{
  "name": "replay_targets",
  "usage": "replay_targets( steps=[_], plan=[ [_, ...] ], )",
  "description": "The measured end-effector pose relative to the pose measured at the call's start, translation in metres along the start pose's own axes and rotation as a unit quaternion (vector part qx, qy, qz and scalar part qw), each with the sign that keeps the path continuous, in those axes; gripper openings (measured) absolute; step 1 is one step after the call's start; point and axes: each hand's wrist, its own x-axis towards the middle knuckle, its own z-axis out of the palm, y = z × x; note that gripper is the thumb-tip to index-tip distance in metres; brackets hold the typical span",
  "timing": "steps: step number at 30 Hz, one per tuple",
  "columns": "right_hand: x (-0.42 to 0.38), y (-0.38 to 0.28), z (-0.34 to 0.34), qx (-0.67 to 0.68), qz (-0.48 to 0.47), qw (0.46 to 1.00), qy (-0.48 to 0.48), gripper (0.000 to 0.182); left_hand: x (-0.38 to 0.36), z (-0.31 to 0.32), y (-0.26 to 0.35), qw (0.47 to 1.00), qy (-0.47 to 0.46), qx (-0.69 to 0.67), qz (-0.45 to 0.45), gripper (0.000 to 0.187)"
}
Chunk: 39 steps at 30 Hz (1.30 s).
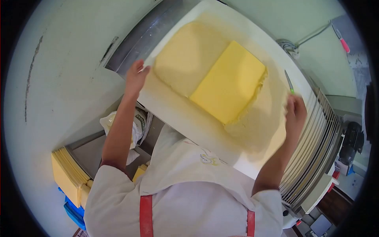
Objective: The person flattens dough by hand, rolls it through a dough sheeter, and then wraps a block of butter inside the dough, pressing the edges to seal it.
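A yellow rectangular slab [229, 85] lies on a pale, rolled-out sheet of dough [185, 55] on the white worktop [231, 152]. The slab's right edge is ragged. At the worktop's left edge, beside the dough, my left hand [137, 77] is raised with its fingers apart and nothing in them. My right hand [295, 110] is at the right, its fingers curled in near the lower end of a small knife [289, 81] with a green part. Whether those fingers hold the knife's handle cannot be made out.
A ribbed metal rack or conveyor [316, 138] stands at the right. Behind the worktop a coiled cable [288, 45] lies near a pink-handled knife [343, 44]. Stacked yellow sheets [69, 173] and a white bag [138, 126] are at the lower left.
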Motion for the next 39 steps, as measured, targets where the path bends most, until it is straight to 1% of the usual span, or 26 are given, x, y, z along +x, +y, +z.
replay_targets(
  steps=[1, 2, 3, 4, 5, 6, 7, 8, 10, 13, 16, 19, 20, 22, 25, 27, 28, 30, 32, 34, 35, 36, 37, 38, 39],
  plan=[
    [0.028, -0.021, 0.037, 0.027, -0.065, 0.996, -0.045, 0.017, 0.013, 0.009, 0.002, 0.999, 0.007, 0.047, 0.023, 0.043],
    [0.052, -0.047, 0.077, 0.029, -0.100, 0.990, -0.098, 0.020, 0.022, 0.015, 0.007, 0.999, -0.029, 0.042, -0.002, 0.048],
    [0.081, -0.056, 0.121, -0.002, -0.161, 0.977, -0.142, 0.023, 0.028, 0.020, 0.015, 0.997, -0.067, 0.037, -0.029, 0.052],
    [0.099, -0.072, 0.162, -0.005, -0.194, 0.965, -0.176, 0.029, 0.035, 0.024, 0.022, 0.992, -0.107, 0.033, -0.057, 0.057],
    [0.118, -0.088, 0.198, -0.097, -0.205, 0.948, -0.224, 0.041, 0.043, 0.027, 0.025, 0.988, -0.118, 0.040, -0.088, 0.057],
    [0.137, -0.080, 0.242, -0.159, -0.292, 0.925, -0.187, 0.056, 0.051, 0.030, 0.027, 0.983, -0.130, 0.048, -0.120, 0.056],
    [0.154, -0.076, 0.281, -0.215, -0.286, 0.915, -0.185, 0.062, 0.058, 0.033, 0.031, 0.977, -0.143, 0.054, -0.151, 0.056],
    [0.167, -0.077, 0.311, -0.271, -0.280, 0.903, -0.184, 0.068, 0.063, 0.034, 0.041, 0.966, -0.192, 0.051, -0.168, 0.050],
    [0.184, -0.090, 0.340, -0.238, -0.249, 0.903, -0.256, 0.068, 0.069, 0.032, 0.059, 0.936, -0.289, 0.044, -0.198, 0.039],
    [0.219, -0.116, 0.350, -0.241, -0.184, 0.853, -0.424, 0.063, 0.064, 0.037, 0.047, 0.951, -0.266, 0.006, -0.156, 0.033],
    [0.230, -0.140, 0.346, -0.270, -0.172, 0.765, -0.559, 0.049, 0.044, 0.038, 0.046, 0.959, -0.235, -0.134, -0.089, 0.030],
    [0.227, -0.127, 0.342, -0.171, -0.201, 0.784, -0.562, 0.040, 0.034, 0.041, 0.035, 0.953, -0.208, -0.197, -0.101, 0.030],
    [0.228, -0.126, 0.341, -0.147, -0.202, 0.784, -0.568, 0.037, 0.032, 0.038, 0.036, 0.952, -0.206, -0.195, -0.111, 0.031],
    [0.231, -0.126, 0.330, -0.094, -0.205, 0.790, -0.570, 0.033, 0.032, 0.031, 0.055, 0.953, -0.207, -0.185, -0.122, 0.033],
    [0.245, -0.136, 0.283, -0.034, -0.227, 0.793, -0.564, 0.030, 0.000, 0.017, 0.108, 0.952, -0.225, -0.196, -0.066, 0.032],
    [0.245, -0.138, 0.230, -0.024, -0.241, 0.801, -0.548, 0.037, -0.031, 0.024, 0.139, 0.958, -0.222, -0.181, -0.010, 0.033],
    [0.236, -0.135, 0.201, 0.047, -0.239, 0.798, -0.552, 0.034, -0.049, 0.032, 0.153, 0.960, -0.219, -0.176, 0.019, 0.034],
    [0.225, -0.113, 0.145, 0.021, -0.200, 0.815, -0.544, 0.029, -0.087, 0.051, 0.178, 0.968, -0.242, -0.025, 0.061, 0.035],
    [0.216, -0.065, 0.099, 0.029, -0.179, 0.823, -0.539, 0.029, -0.121, 0.081, 0.207, 0.933, -0.337, 0.119, 0.039, 0.039],
    [0.204, 0.004, 0.069, 0.086, -0.157, 0.838, -0.515, 0.028, -0.152, 0.125, 0.186, 0.908, -0.394, 0.109, 0.098, 0.041],
    [0.194, 0.034, 0.057, 0.111, -0.108, 0.858, -0.490, 0.028, -0.163, 0.143, 0.167, 0.891, -0.399, 0.135, 0.170, 0.042],
    [0.195, 0.065, 0.047, 0.058, -0.114, 0.884, -0.449, 0.021, -0.173, 0.159, 0.146, 0.869, -0.403, 0.161, 0.239, 0.043],
    [0.186, 0.087, 0.036, 0.033, -0.111, 0.925, -0.362, 0.018, -0.182, 0.168, 0.138, 0.843, -0.403, 0.185, 0.305, 0.044],
    [0.174, 0.100, 0.029, 0.073, -0.073, 0.945, -0.309, 0.017, -0.182, 0.166, 0.142, 0.847, -0.376, 0.181, 0.329, 0.041],
    [0.166, 0.111, 0.021, 0.113, -0.031, 0.960, -0.253, 0.016, -0.172, 0.163, 0.150, 0.836, -0.412, 0.180, 0.315, 0.040]
  ],
)
